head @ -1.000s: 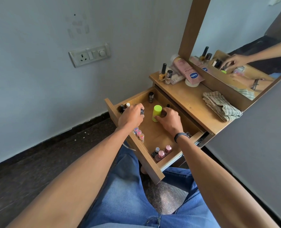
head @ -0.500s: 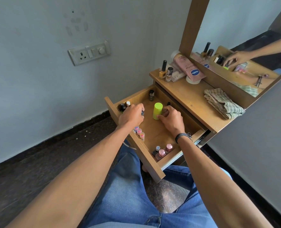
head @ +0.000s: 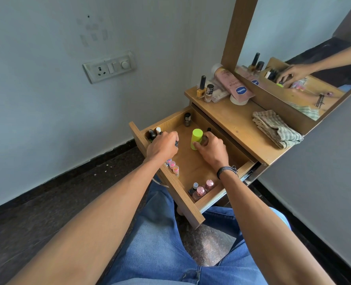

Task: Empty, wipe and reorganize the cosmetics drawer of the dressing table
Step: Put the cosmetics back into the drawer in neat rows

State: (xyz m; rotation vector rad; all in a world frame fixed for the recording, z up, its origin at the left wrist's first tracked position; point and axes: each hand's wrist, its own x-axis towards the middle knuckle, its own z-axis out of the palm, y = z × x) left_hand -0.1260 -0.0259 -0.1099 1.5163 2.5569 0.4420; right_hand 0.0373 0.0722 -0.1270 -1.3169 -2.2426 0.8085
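1. Left hand [head: 162, 148] was curled down on a small dark bottle [head: 176, 143] at ten o'clock in the open cosmetics drawer [head: 191, 212], gripping it. The right hand [head: 211, 150] was curled at the drawer's centre with its thumb against the lime-green bottle [head: 196, 138]. Whether its fingers held anything behind that bottle, I couldn't tell.
2. That green bottle stood tall and upright, so I judged a nudge from the thumb could tip it into the glass nearby.
3. Three little pink-capped vials [head: 172, 164] stood along the front wall at eight o'clock, just under the left wrist. A careless withdrawal could well have swept them over.
4. The corner nail polishes [head: 200, 191] at five o'clock sat near the right forearm and looked to be glass. A dropped elbow might have knocked them together.
5. The drawer was far from emptied, and it hung well out over the person's lap. Leaning on it looked unwise.
6. Counted inside:
   - one green bottle
   - one dark bottle [head: 187, 119] alone at twelve o'clock
   - three vials
   - three corner polishes, two with pink caps and one with a pale cap
   - at least three small bottles [head: 158, 131] bunched at ten o'clock, partly hidden by the hand
7. Counted on the tabletop, from one to two o'clock:
   - two nail polishes [head: 201, 87]
   - one pink Vaseline tube [head: 235, 85]
   - one folded checked cloth [head: 277, 128]
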